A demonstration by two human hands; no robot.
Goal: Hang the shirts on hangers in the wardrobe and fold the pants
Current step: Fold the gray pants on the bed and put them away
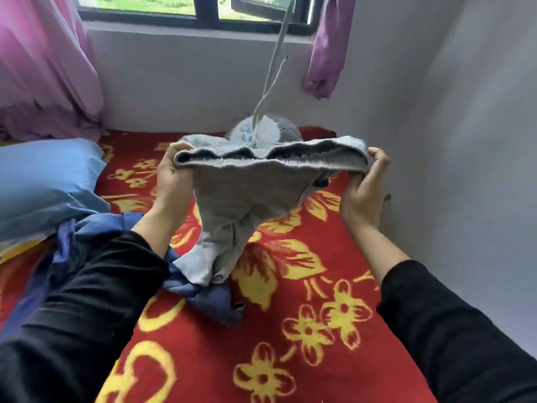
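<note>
Head view is showing both hands holding up grey sweatpants [241, 196] by the waistband [261, 162], above a red blanket with yellow flowers [305, 286]; the left hand [171, 181] is gripping the waistband's left end with its fingers curled into the fabric; the right hand [363, 193] is pinching the right end, thumb underneath and fingers over the top; the waistband is stretching open between them. The legs are hanging down bunched together, their ends touching a dark blue garment [209, 298] lying crumpled on the blanket; a grey drawstring [274, 68] is flying upward from the waistband, in front of the window [209, 18]. A blue pillow [46, 181] is lying to the left; a grey plush toy [290, 130] is sitting behind the pants, near the wall; a pink curtain [43, 68] and a purple curtain [328, 48] are hanging beside the window.
</note>
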